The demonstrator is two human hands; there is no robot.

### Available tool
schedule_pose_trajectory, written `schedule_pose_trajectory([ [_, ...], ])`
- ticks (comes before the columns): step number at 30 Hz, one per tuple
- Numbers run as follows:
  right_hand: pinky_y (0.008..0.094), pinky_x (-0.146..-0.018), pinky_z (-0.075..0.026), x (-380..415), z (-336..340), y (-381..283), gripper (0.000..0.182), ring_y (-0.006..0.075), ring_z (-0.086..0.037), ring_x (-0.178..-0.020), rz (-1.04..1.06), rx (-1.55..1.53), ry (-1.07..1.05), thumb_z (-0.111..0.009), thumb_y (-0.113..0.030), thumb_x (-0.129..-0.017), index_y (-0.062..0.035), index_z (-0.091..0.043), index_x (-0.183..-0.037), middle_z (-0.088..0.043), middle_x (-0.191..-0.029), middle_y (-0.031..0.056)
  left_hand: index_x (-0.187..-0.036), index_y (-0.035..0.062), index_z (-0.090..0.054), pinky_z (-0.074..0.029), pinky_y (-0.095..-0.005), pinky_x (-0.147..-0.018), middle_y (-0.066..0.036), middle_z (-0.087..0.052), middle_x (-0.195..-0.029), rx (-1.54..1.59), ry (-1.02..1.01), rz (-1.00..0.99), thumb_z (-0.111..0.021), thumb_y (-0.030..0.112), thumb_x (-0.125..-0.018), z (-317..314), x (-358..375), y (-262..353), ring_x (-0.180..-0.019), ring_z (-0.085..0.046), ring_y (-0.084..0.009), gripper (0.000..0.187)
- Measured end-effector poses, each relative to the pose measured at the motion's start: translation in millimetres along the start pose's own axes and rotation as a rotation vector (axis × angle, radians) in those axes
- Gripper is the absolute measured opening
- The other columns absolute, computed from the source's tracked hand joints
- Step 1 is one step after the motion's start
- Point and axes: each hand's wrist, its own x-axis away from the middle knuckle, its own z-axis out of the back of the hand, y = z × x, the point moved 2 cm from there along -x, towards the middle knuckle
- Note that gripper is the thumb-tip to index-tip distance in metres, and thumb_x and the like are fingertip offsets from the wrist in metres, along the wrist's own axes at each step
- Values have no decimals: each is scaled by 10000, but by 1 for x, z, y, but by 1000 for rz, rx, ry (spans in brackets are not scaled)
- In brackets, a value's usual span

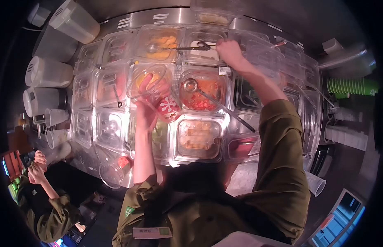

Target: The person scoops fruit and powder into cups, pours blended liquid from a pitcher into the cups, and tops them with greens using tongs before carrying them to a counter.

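Two hands work over a steel counter [175, 16] of clear-lidded tubs: the left hand [147, 113] grips a tilted clear plastic cup [156, 91] with red print; the right hand [229, 51] clasps a long metal ladle [187, 47] in an orange-filled tub [158, 41].

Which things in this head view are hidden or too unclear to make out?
- What the right hand grips by the ladle: its fingers cover it.
- The contents of the plastic cup in the left hand: blurred by glare.
- The small label on a topping tray: too small to read.
- The co-worker's hands: near the left edge, too dark.
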Motion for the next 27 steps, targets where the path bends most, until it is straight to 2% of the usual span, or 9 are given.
schedule_pose_trajectory([
  [2,320,-572,-479,0,-13,-6,103,221,-601,-665,68,-23,71,-519,-95,-650,-58,-615,-656,-592,-701,97,-1302,96,-215,-360,-362,-894,-107,-429,-1189,-56,-8,16,-476,664,-677,6,0,-2,-1077,-444,-236,884],
  [5,342,-585,-478,-1,-8,-9,105,220,-605,-687,132,-116,-5,-530,-118,-662,-67,-622,-662,-599,-708,94,-1299,80,-205,-364,-339,-888,-105,-431,-1182,-67,61,91,-535,620,-676,3,-4,-2,-1060,-456,-223,888],
  [8,362,-608,-475,3,-1,-3,134,230,-606,-709,37,-298,-232,-534,-141,-691,-66,-640,-727,-613,-746,96,-1293,62,-208,-367,-328,-880,-102,-453,-1147,-88,-24,43,-586,558,-685,5,-7,-10,-1036,-469,-204,871],
  [11,354,-623,-470,12,14,6,172,233,-605,-711,-133,-510,-278,-541,-166,-713,-71,-649,-808,-621,-753,109,-1285,44,-217,-371,-315,-871,-101,-461,-1129,-88,9,99,-613,491,-707,0,-13,-17,-998,-481,-186,832],
  [14,319,-618,-456,22,10,21,195,203,-602,-669,-323,-812,-331,-575,-175,-715,-53,-639,-852,-625,-712,85,-1283,54,-228,-396,-290,-830,-95,-461,-1123,-137,-74,40,-625,394,-739,-3,-21,-27,-933,-502,-167,754],
  [18,308,-601,-455,35,16,41,185,185,-599,-625,-390,-989,-280,-576,-149,-683,-46,-652,-817,-617,-640,95,-1273,69,-261,-430,-263,-748,-94,-479,-1074,-290,-91,144,-617,259,-765,-24,-30,-29,-862,-529,-161,649],
  [21,300,-598,-454,49,26,57,182,169,-597,-613,-440,-989,-271,-579,-144,-673,-46,-654,-807,-616,-627,89,-1262,39,-278,-403,-268,-789,-103,-507,-1066,-469,-141,202,-604,352,-766,-44,-40,-34,-909,-509,-164,671],
  [24,295,-609,-453,64,51,68,180,171,-596,-618,-517,-952,-277,-573,-149,-668,-43,-653,-788,-616,-635,92,-1258,22,-278,-427,-296,-772,-154,-499,-1053,-558,-164,252,-650,311,-728,-65,-54,-41,-907,-528,-195,709],
  [27,281,-607,-449,78,82,83,192,171,-585,-628,-526,-889,-244,-569,-141,-676,-23,-642,-810,-619,-673,89,-1263,-8,-254,-422,-296,-788,-172,-482,-1094,-549,-147,303,-679,342,-692,-73,-68,-60,-932,-526,-212,793],
])
